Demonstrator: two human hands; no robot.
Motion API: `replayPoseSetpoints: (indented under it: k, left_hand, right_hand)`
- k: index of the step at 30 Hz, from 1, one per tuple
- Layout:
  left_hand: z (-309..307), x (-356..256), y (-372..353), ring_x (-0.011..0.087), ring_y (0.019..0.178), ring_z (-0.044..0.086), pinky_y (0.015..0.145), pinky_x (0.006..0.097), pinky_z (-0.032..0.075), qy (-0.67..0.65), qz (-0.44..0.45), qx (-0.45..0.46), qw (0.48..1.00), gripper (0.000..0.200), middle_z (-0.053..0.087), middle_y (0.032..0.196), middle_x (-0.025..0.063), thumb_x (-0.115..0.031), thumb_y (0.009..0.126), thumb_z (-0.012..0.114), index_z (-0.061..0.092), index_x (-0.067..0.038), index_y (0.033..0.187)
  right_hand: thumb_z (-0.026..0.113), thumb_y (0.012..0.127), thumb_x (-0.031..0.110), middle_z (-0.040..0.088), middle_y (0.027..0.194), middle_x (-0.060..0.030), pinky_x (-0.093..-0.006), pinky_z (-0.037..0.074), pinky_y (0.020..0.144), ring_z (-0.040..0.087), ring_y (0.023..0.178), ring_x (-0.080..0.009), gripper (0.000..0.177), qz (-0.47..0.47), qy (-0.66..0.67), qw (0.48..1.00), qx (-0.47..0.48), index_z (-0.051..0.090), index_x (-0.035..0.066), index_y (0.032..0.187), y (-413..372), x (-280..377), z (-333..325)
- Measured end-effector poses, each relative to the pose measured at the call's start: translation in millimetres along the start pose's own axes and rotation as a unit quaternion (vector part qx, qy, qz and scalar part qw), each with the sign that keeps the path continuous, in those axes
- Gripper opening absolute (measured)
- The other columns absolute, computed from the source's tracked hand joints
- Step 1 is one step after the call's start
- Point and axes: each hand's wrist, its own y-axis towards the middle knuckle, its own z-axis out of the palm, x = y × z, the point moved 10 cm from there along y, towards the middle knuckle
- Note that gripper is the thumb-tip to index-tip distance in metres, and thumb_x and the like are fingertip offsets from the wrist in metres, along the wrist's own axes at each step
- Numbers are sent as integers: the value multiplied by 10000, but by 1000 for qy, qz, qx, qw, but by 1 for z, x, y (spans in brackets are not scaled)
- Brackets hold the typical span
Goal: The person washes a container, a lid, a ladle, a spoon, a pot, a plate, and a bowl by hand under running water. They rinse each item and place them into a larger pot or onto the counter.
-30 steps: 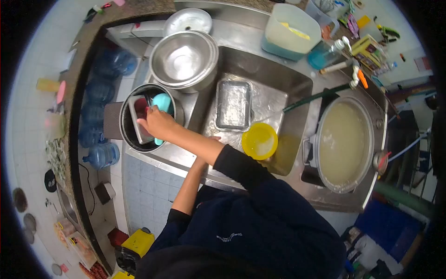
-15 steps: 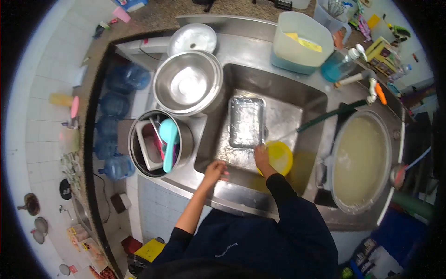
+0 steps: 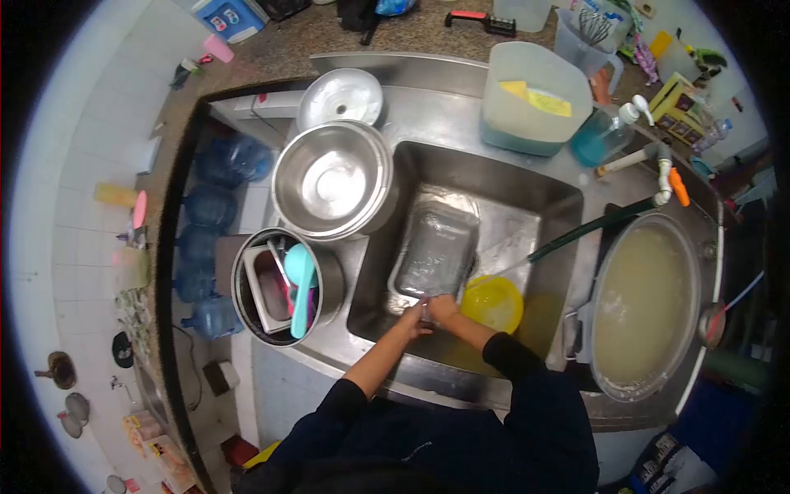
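A rectangular see-through tray (image 3: 436, 243) lies in the steel sink (image 3: 502, 177), its near end towards me and seemingly raised a little. My right hand (image 3: 445, 310) is closed at the middle of that near edge. Close beside it, my left hand (image 3: 414, 320) is closed at the same edge, fingers partly hidden. To the right of my right hand sits a yellow bowl (image 3: 494, 305) with water in it. A thin stream runs towards the bowl from a dark green hose (image 3: 588, 228).
Left of the sink stand stacked steel bowls (image 3: 333, 181) and a pot (image 3: 329, 284) holding a turquoise scoop (image 3: 300, 284). On the right is a large tub of cloudy water (image 3: 642, 305). A plastic container of bluish liquid (image 3: 527, 132) and a soap bottle (image 3: 597, 136) stand behind.
My left hand has moved right and up to the tray, next to my right hand. My right hand has shifted slightly left, and the tray's near end has moved closer. The view has tilted up.
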Motion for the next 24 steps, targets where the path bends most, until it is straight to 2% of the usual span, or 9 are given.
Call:
replayPoseSetpoints:
  k: [3,6,8,9,10,11,16,18,24]
  left_hand:
    - [-63,19,123,232,800,545,688,410,475,-181,181,-134,957,502,522,978,115,-351,804,550,380,15,1103]
    - [-41,-12,25,285,751,579,538,385,538,-88,247,-203,943,375,496,979,168,-139,806,447,302,19,1114]
    - [-18,-40,-37,311,765,585,508,410,552,-89,242,-169,951,405,492,993,185,-154,809,455,274,10,1131]
    - [-14,-56,-61,325,794,582,489,416,552,-36,263,-184,946,436,463,1038,215,-159,808,465,241,17,1138]
    - [-15,-68,-74,338,822,578,471,423,552,18,281,-200,938,469,435,1083,245,-163,807,475,209,23,1145]
    - [-19,-78,-73,386,828,580,549,465,533,75,287,-213,931,487,469,1054,261,-221,801,505,243,18,1136]
    - [17,-153,-155,448,813,554,722,492,447,415,395,-317,756,516,535,957,277,-249,753,513,303,23,1138]
    - [29,-163,-189,449,807,553,724,488,449,427,403,-331,738,515,534,959,277,-241,750,511,310,28,1141]
    - [5,-154,-175,454,875,524,794,451,413,277,477,-312,773,439,511,1016,304,-176,743,476,384,53,1105]
  right_hand:
    - [645,645,261,620,732,-153,-393,488,600,620,696,-291,247,-28,6,999,31,637,45,765,-25,39,-79]
    - [625,686,248,611,766,-180,-409,484,635,603,721,-332,262,-77,125,982,123,616,26,826,-48,41,-145]
    - [582,721,182,600,850,-184,-394,472,692,583,789,-331,244,-50,305,944,-113,569,13,896,-50,16,-295]
    - [537,726,92,577,883,-182,-378,450,714,560,822,-325,183,-121,216,869,-429,561,17,891,-82,-6,-376]
    - [509,722,25,562,887,-172,-369,430,735,540,826,-336,201,-75,282,849,-440,557,23,917,-83,-36,-447]
    - [493,728,8,562,858,-156,-363,426,740,533,795,-349,215,-32,60,830,-553,560,19,932,-92,-64,-496]
    - [536,748,126,550,1101,-165,-330,398,860,528,999,-276,340,-9,29,976,-214,550,27,1072,48,-207,-525]
    - [540,746,349,531,1147,-156,-355,391,877,508,1061,-286,501,223,37,952,-207,512,56,1152,47,-228,-521]
    - [509,756,396,573,1061,-175,-370,416,826,546,991,-295,478,203,-49,975,82,571,20,1045,86,-271,-475]
